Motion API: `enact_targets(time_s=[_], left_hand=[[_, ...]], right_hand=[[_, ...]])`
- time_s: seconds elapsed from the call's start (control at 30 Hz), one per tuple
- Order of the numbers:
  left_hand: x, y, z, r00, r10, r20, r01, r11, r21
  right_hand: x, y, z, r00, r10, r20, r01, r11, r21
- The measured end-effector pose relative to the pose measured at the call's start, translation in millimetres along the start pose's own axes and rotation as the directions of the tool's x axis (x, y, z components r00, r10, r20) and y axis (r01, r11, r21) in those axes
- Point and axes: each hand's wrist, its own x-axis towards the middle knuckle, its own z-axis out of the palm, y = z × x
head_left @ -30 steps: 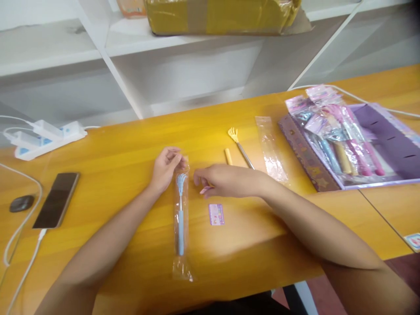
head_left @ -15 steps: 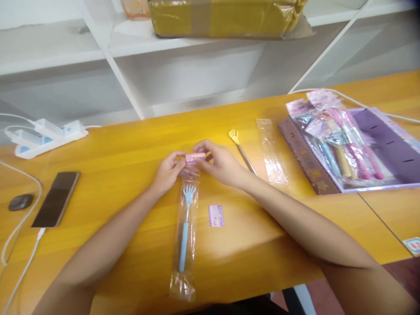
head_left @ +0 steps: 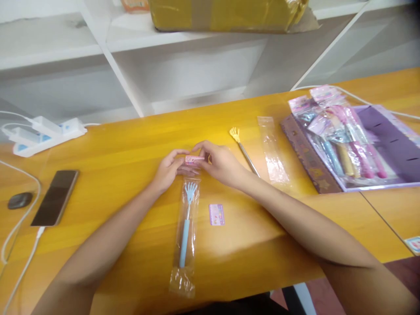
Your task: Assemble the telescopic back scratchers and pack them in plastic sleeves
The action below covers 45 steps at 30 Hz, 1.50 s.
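Between my two hands is a small pink printed card [head_left: 194, 160], at the top end of a clear plastic bag [head_left: 180, 280]. My left hand [head_left: 168, 169] pinches the card's left end, and my right hand [head_left: 219, 164] grips its right end. Inside the bag lies a light blue back scratcher [head_left: 185, 240], its hand-shaped head toward my fingers. A purple printed card [head_left: 216, 215] lies flat on the table to the right of the bag. Beyond my right hand is a yellow-headed back scratcher [head_left: 243, 148], its lower part hidden by my forearm.
An empty-looking clear bag [head_left: 273, 153] lies at the right. Past it, a purple display box [head_left: 387, 144] holds several bagged back scratchers. On the left are a phone [head_left: 55, 197], a mouse [head_left: 20, 200] and a power strip [head_left: 50, 136]. Shelves [head_left: 193, 70] stand behind the table [head_left: 131, 144].
The pink card has tilted a little and my right fingers have shifted slightly around its right end. Otherwise only the camera view has moved slightly.
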Motion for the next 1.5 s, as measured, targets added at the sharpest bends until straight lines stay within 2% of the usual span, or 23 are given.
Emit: enact_targets(time_s=[0.17,0.33,0.6,0.77,0.87,1.07,1.13,1.27,1.4,1.43,1.5], left_hand=[[-1,3,3.3,1.000,-0.015,-0.024,0.015,1.000,-0.014],[-1,3,3.3,1.000,-0.010,-0.011,0.010,1.000,-0.020],[0,0,-0.1,1.000,0.005,0.020,-0.005,1.000,0.000],[1,-1,0.0,1.000,0.000,-0.024,0.000,1.000,-0.001],[1,-1,0.8,0.998,0.021,-0.056,-0.022,1.000,-0.016],[3,-2,0.2,0.998,0.018,-0.064,-0.020,0.999,-0.029],[2,-1,0.3,0.998,0.021,-0.055,-0.023,0.999,-0.030],[2,-3,-1.6,0.998,0.042,-0.044,-0.043,0.999,-0.022],[3,-8,-6.5,0.996,0.069,-0.065,-0.067,0.997,0.023],[4,-9,-7.2,0.995,0.074,-0.060,-0.073,0.997,0.027],[4,-9,-7.4,0.997,0.076,-0.030,-0.075,0.997,0.018]], right_hand=[[-1,4,5,0.999,-0.024,0.040,0.027,0.997,-0.067],[-2,11,8,0.996,-0.092,-0.009,0.091,0.992,-0.085],[-3,8,11,0.999,-0.003,0.048,0.008,0.995,-0.097],[-2,7,4,0.990,-0.139,-0.018,0.139,0.989,-0.046],[-3,-1,-3,0.984,-0.175,-0.016,0.174,0.983,-0.066],[-7,-11,-9,0.986,-0.097,0.133,0.125,0.968,-0.219],[-7,-10,-8,0.987,-0.091,0.133,0.120,0.964,-0.238],[-7,-9,-4,0.988,-0.131,0.083,0.146,0.966,-0.212],[-8,-9,-3,0.965,-0.138,0.222,0.175,0.972,-0.157],[-8,-9,-4,0.965,-0.144,0.221,0.182,0.970,-0.160],[-7,-7,-6,0.981,-0.151,0.125,0.172,0.968,-0.183]])
